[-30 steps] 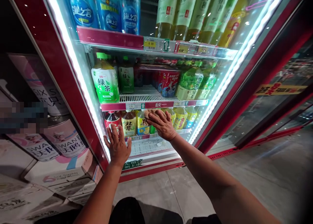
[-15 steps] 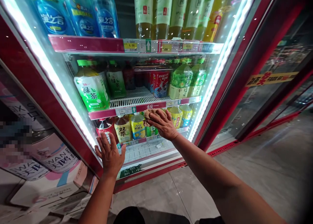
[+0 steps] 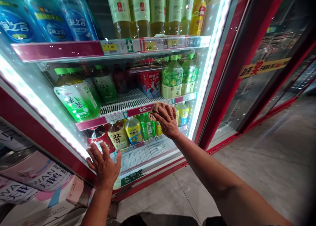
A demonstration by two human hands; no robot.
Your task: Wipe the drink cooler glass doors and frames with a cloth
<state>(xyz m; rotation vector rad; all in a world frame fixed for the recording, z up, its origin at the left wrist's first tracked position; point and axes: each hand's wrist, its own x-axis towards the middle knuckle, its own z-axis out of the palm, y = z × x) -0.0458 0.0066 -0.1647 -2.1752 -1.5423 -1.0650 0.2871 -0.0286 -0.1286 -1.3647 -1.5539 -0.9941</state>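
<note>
Cloth [image 3: 157, 106], brown and crumpled, sits under the right hand [image 3: 169, 122], seemingly against the glass front [image 3: 148, 156] of the drinks cooler [image 3: 37, 132], level with the middle shelf edge [image 3: 92, 122]. The work there looks unfinished, since the cloth is at the pane; how much is done or left cannot be told. The right arm [image 3: 209, 166] reaches well forward, its grip curled over the cloth. The left hand [image 3: 105, 165] is lower, empty, fingers spread, before a red-labelled bottle [image 3: 101, 140]; whether it touches glass is hard to tell.
</note>
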